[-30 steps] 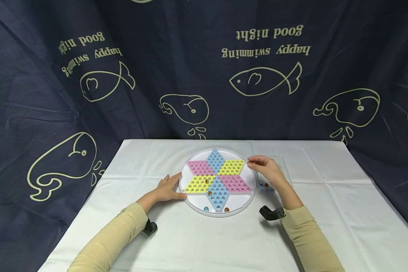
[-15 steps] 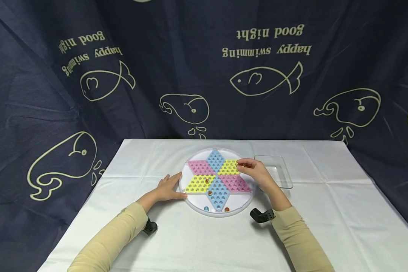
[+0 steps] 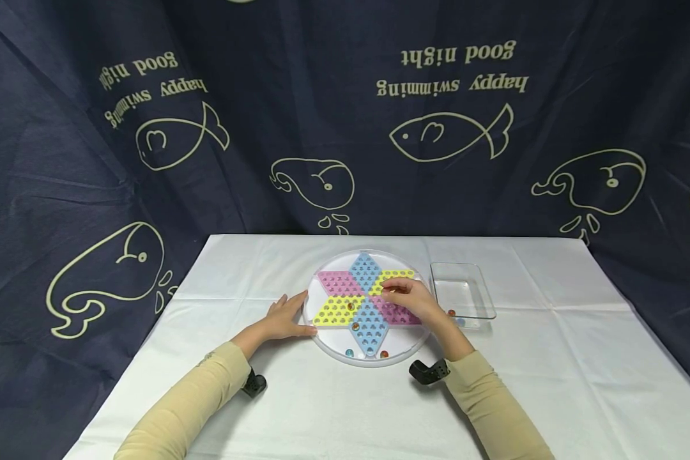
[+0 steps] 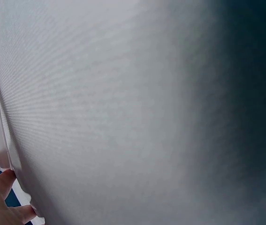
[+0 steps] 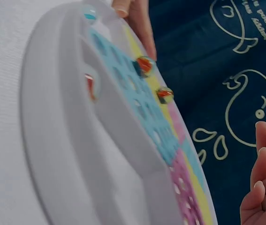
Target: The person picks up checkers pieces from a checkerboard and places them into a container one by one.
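Note:
A round white Chinese checkers board [image 3: 328, 345] with a pink, yellow and blue star lies on the table. My left hand [image 3: 282, 318] rests its spread fingers and thumb against the board's left rim; the left wrist view shows the fingers [image 4: 3, 185] at that edge. My right hand [image 3: 411, 299] hovers over the star's right side, thumb and forefinger close together. I cannot tell whether a marble is between them. One swirled marble [image 3: 351, 306] sits on a yellow section, another marble [image 3: 355, 326] on the front blue one. A bluish marble [image 3: 349, 352] and a red-orange marble [image 3: 384, 354] lie in the front trough.
A clear square box [image 3: 462, 291] stands right of the board, with a red marble [image 3: 451, 313] and a blue marble [image 3: 460, 322] at its front. White cloth [image 3: 333, 409] covers the table. A dark printed curtain [image 3: 345, 115] hangs behind.
My right hand has moved left from beside the clear box to above the star's right part, bringing the box into fuller view. The left hand and the marbles on the board stay put.

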{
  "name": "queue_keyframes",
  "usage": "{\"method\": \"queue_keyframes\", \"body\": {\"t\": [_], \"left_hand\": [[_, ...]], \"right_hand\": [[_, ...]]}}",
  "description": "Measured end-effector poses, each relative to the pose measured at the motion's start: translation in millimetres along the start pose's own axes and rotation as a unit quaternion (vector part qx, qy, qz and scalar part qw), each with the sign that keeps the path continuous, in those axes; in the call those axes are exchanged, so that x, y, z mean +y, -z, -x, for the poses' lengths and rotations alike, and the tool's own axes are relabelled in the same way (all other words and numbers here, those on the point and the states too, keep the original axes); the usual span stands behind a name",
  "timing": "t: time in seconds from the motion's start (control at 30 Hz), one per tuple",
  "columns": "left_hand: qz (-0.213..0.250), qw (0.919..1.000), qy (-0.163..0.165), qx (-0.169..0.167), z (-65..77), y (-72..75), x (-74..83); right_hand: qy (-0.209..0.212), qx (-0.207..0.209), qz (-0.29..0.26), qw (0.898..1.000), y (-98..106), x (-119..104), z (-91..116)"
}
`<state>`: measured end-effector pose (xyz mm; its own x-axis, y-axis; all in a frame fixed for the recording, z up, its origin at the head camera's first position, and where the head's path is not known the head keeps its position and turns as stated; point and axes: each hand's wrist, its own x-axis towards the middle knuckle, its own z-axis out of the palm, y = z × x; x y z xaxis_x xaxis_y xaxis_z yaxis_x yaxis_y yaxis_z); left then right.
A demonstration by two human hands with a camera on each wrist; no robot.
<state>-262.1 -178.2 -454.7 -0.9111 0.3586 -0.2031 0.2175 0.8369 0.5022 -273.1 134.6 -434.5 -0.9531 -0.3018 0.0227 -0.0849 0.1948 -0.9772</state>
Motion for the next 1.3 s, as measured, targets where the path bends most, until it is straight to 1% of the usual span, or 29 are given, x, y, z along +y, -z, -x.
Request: {"method": "queue_keyframes", "body": {"t": [0.07, 0.1, 0.3, 0.33, 0.5, 0.63, 0.8, 0.9, 1.0, 1.17, 1.3], "left_hand": [[0.0, 1.0, -0.001, 0.0, 0.0, 0.0, 0.4], [0.0, 1.0, -0.001, 0.001, 0.1, 0.1, 0.7], [0.0, 1.0, -0.001, 0.003, 0.9, 0.1, 1.3], [0.0, 1.0, -0.002, 0.003, 1.0, -0.1, 1.0], [0.002, 1.0, 0.001, 0.002, 0.0, -1.0, 0.4], [0.004, 1.0, 0.001, 0.003, -0.3, -0.7, 0.5], [0.005, 1.0, 0.002, 0.004, 0.3, 0.3, 0.9], [0.006, 1.0, 0.003, 0.003, 0.7, 0.5, 2.0], [0.004, 1.0, 0.005, 0.002, 1.4, 0.7, 2.9], [-0.001, 1.0, 0.006, 0.0, 1.7, 0.6, 3.0], [0.012, 0.9999, 0.002, 0.001, 2.0, 0.2, 1.9]], "right_hand": [[0.002, -0.01, 0.005, 1.0, -4.9, -0.1, 0.1], [0.004, -0.016, 0.009, 1.0, -7.9, -3.6, 2.0], [0.007, -0.049, 0.021, 0.999, -22.2, 1.4, 0.5], [0.006, -0.052, 0.027, 0.998, -23.6, 6.2, -1.9], [0.007, -0.067, 0.071, 0.995, -32.4, 9.0, -4.4], [0.014, -0.082, 0.087, 0.993, -38.7, 10.1, -5.3], [0.022, -0.088, 0.11, 0.99, -44.5, 11.0, -7.4], [0.005, -0.091, 0.127, 0.988, -46.9, 9.2, -7.9], [0.0, -0.103, 0.145, 0.984, -49.1, 7.0, -7.8], [0.012, -0.127, 0.16, 0.979, -51.4, 4.6, -6.3], [0.011, -0.136, 0.184, 0.973, -53.5, 3.6, -5.1]]}}
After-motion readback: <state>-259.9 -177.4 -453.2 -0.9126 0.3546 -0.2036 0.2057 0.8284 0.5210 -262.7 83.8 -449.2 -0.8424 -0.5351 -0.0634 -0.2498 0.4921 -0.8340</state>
